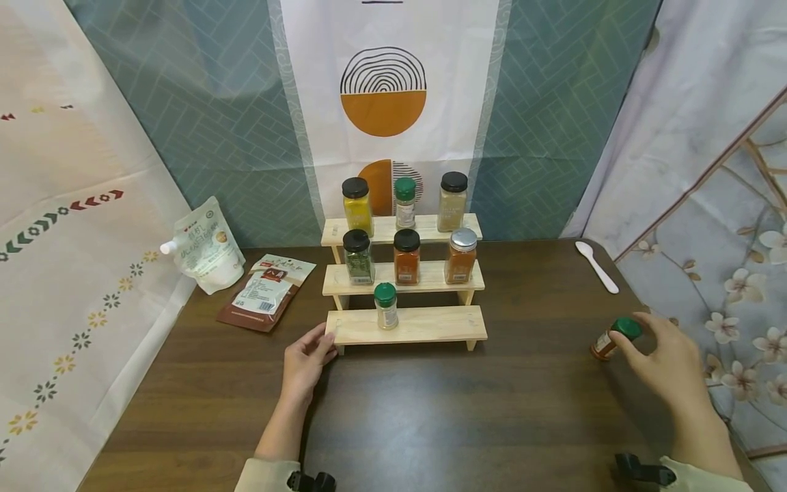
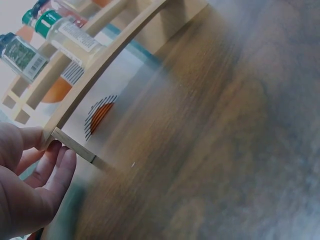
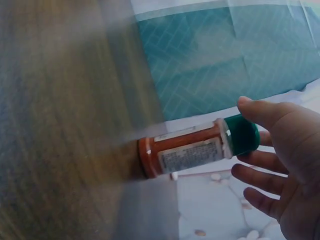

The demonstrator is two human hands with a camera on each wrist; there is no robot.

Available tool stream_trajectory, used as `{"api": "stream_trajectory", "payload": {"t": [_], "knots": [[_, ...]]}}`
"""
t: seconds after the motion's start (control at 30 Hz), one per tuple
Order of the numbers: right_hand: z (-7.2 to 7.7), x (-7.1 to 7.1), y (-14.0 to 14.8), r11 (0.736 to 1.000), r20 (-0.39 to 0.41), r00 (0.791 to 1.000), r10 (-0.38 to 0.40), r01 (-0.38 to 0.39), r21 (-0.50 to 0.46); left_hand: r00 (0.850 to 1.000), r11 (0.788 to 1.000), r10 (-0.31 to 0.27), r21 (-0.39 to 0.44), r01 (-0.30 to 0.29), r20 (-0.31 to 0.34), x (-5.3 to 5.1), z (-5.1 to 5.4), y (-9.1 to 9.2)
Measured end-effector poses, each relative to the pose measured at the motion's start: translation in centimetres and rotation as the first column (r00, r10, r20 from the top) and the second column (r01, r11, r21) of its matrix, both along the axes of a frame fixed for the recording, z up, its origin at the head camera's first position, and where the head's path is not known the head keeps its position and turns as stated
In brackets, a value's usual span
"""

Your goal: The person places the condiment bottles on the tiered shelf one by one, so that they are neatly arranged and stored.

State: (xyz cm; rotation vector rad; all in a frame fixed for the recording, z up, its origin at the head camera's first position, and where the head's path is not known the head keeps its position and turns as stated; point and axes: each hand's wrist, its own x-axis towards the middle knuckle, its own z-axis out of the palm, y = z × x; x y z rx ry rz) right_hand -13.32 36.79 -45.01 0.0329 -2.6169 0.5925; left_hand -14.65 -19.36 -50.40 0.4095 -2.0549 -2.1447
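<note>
My left hand (image 1: 304,362) pinches the left front corner of a three-step wooden shelf (image 1: 443,323), thumb on top and fingers below. Over at the right, my right hand (image 1: 670,359) has thumb and fingers curled round the green cap of a spice jar (image 3: 185,150) with reddish-brown contents. Its base appears to rest on the table. A small green-capped jar (image 1: 387,311) of pale spice stands on the lowest step. The middle step carries a jar of green herbs (image 1: 359,262), a red spice jar (image 1: 406,262) and a silver-capped jar (image 1: 460,261).
On the top step are a yellow spice jar (image 1: 358,208), a green-capped jar (image 1: 405,208) and a beige spice jar (image 1: 451,205). A white spouted pouch (image 1: 209,249) and a brown packet (image 1: 267,294) lie left. A white spoon (image 1: 598,268) lies near the table's (image 1: 467,417) right edge.
</note>
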Motion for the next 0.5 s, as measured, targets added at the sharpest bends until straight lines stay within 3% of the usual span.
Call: {"api": "stream_trajectory", "payload": {"t": [0.23,0.5], "knots": [[-1.0,-0.2,0.3,1.0,-0.038,0.999,0.016,-0.017,-0.024,1.0,1.0,-0.001,-0.005,0.001,0.003,0.0,-0.1,-0.1],[-1.7,-0.8,-0.9,0.997,-0.142,0.99,0.015,-0.025,-0.071,1.0,1.0,0.003,0.007,-0.003,0.002,-0.1,-0.1,-0.1]]}}
